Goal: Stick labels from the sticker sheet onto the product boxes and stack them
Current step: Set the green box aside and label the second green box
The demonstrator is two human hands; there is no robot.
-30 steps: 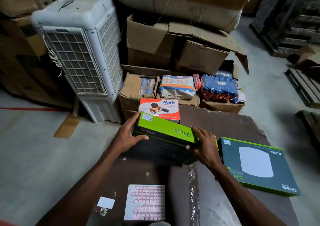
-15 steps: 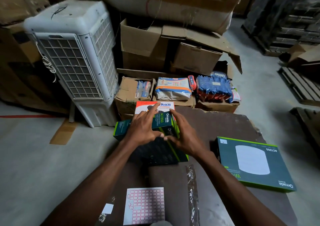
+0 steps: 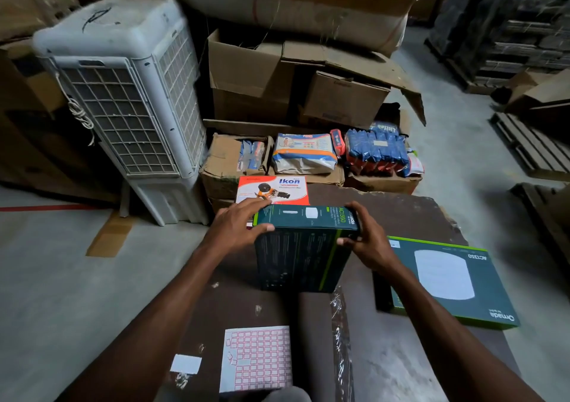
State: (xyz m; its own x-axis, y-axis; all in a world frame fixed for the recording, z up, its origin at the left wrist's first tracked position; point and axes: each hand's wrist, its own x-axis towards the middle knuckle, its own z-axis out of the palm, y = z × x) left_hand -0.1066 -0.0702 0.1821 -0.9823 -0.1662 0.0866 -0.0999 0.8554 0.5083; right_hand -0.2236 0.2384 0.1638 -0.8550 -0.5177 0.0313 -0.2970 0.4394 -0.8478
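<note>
A dark green Omada product box (image 3: pixel 300 247) stands tilted on the brown table (image 3: pixel 385 213), its printed back facing me. My left hand (image 3: pixel 239 226) grips its upper left corner and my right hand (image 3: pixel 362 236) grips its upper right corner. A second Omada box (image 3: pixel 447 281) lies flat at the right with a small white label near its far left corner. Near the front edge lies the sticker sheet (image 3: pixel 256 357), white with red-framed labels. An orange and white Ikon box (image 3: pixel 273 190) lies just behind the held box.
A white air cooler (image 3: pixel 129 102) stands on the floor at the left. Open cartons (image 3: pixel 296 87) and packets of goods (image 3: pixel 376 152) crowd the far side of the table. A white paper scrap (image 3: pixel 186 364) lies left of the sheet. Wooden pallets (image 3: pixel 530 145) sit at the right.
Both hands have turned the held box: its bright green edge faced me first, now its dark back and narrow end show. The hands shifted from the sides to the top corners.
</note>
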